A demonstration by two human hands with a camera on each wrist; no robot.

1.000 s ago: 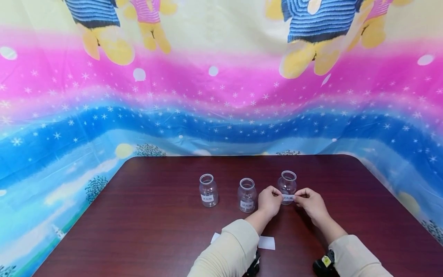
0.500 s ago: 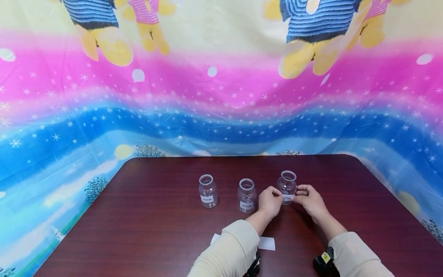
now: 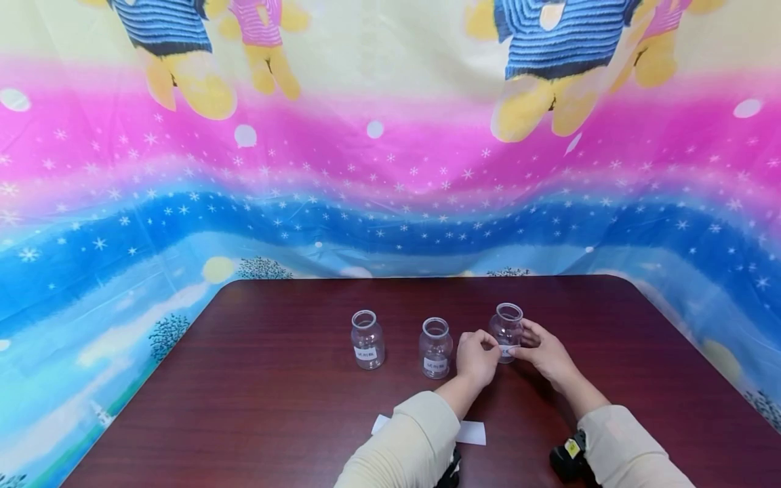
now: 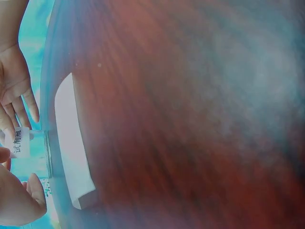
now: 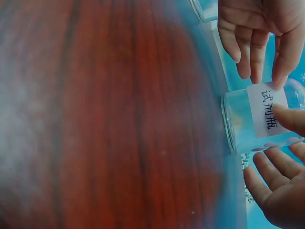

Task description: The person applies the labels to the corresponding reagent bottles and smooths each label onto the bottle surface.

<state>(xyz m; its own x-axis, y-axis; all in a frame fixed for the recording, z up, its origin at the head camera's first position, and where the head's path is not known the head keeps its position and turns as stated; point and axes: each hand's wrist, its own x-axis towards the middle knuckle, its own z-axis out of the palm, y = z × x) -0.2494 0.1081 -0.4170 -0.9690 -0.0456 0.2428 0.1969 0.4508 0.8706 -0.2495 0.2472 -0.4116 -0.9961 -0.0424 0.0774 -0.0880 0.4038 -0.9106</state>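
A clear glass reagent bottle [image 3: 506, 327] stands upright at the right of the row, with a white label [image 5: 263, 110] bearing black Chinese characters across its front. My left hand [image 3: 477, 356] is at the label's left end, holding it between thumb and forefinger; its other fingers reach beside the glass. On the opposite side, my right hand [image 3: 549, 354] grips the bottle, the thumb pressing on the label and the fingers [image 5: 281, 164] along the side and back of the glass. In the left wrist view the label [image 4: 19, 142] shows between both hands.
Two similar labelled glass bottles stand to the left, one in the middle [image 3: 435, 346] and one farther left [image 3: 367, 339]. A white paper strip [image 3: 472, 432] lies near the front, partly under the left sleeve. A patterned cloth [image 3: 390, 203] hangs behind the dark red table [image 3: 274, 400].
My right hand has gone from pinching the label's right end to wrapping round the bottle's right side, thumb on the label. The left hand has stayed at the left end.
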